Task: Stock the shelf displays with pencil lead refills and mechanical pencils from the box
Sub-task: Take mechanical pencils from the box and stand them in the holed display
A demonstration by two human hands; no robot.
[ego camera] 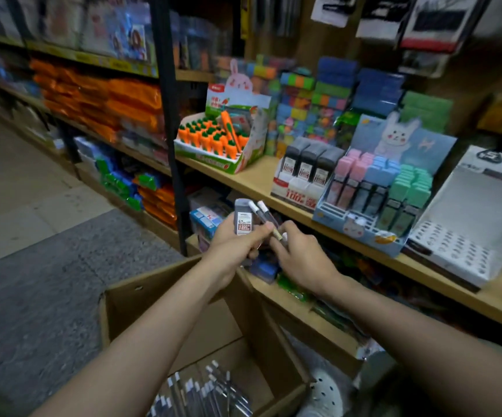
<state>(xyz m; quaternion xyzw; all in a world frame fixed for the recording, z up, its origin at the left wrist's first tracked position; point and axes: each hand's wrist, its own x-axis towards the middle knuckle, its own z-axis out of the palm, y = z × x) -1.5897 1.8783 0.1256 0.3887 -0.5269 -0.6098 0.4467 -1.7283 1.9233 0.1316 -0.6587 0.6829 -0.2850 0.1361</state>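
Box (183, 311) bottom ctr w/ pencils (210, 389); mid-frame L hand (237, 240) grips refill (243, 218) + two pencils, R hand (299, 254) pinches their lower ends; light, stiff, slick—hold mid-barrel.

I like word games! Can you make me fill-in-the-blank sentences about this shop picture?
1. The left hand holds a lead refill case and two ____.
2. The carrot toys are colored ____.
3. The white display tray has many empty ____.
4. More pencils lie in the cardboard ____.

Answers: pencils, orange, holes, box
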